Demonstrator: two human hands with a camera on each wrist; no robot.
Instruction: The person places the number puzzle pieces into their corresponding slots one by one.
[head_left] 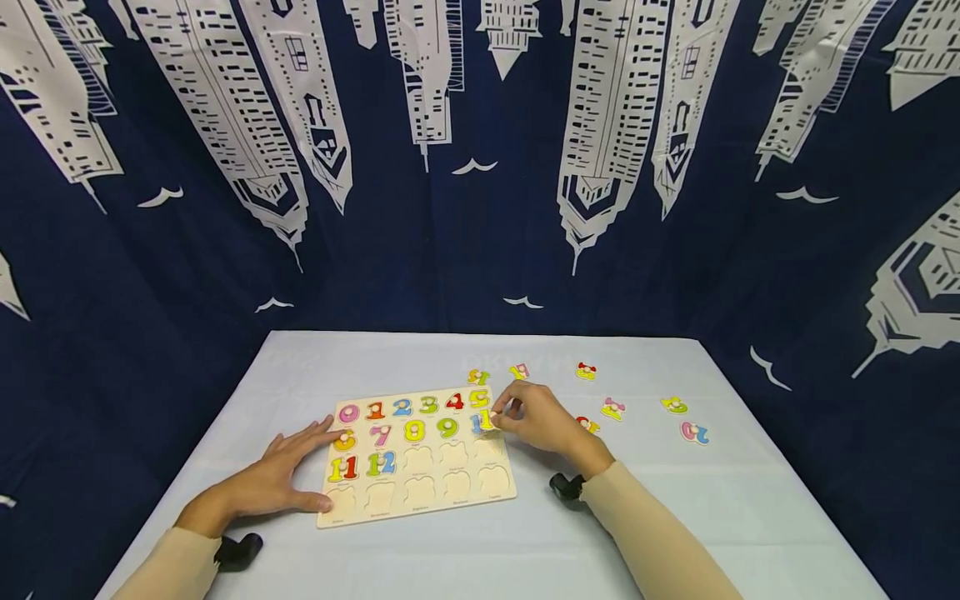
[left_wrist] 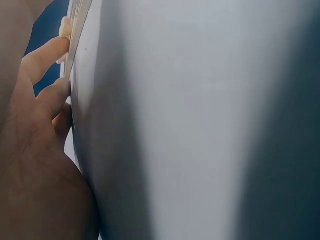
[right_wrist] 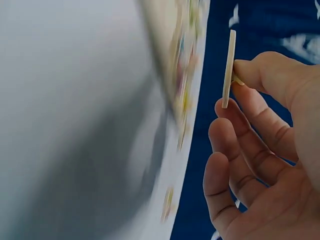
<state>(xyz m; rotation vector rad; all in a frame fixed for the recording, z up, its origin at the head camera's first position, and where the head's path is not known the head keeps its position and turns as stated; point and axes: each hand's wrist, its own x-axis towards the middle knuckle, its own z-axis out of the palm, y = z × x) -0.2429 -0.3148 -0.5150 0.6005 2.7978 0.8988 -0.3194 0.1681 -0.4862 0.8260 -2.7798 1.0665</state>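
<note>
Spreading its fingers wide along the left edge of a pale wooden number-puzzle board [head_left: 400,496], the left hand [head_left: 273,475] shows in the head view with its thumb at the near corner and a fingertip at the yellow-and-orange wooden 6 [head_left: 345,442]. The right hand [head_left: 543,421] pinches a small blue-and-yellow wooden number piece [head_left: 486,419], partly hidden by the fingers, over the board's right edge at the end of the second row. Coloured numbers fill the top row, and a red-and-yellow 11 [head_left: 343,468] and a green-and-blue 12 [head_left: 381,463] sit in the third, whose other recesses are bare, as is the nearest row. Loose multicoloured number pieces [head_left: 612,408] lie beyond and to the right of the board on the white-covered counter [head_left: 570,550], before a dark-blue cloth [head_left: 495,242] printed with white buildings. From the left wrist, the fingers touch the board, seen nearly edge-on. From the right wrist, thumb and forefinger grip the piece by its knob, clear of the board; the remaining fingers bend loosely.
</note>
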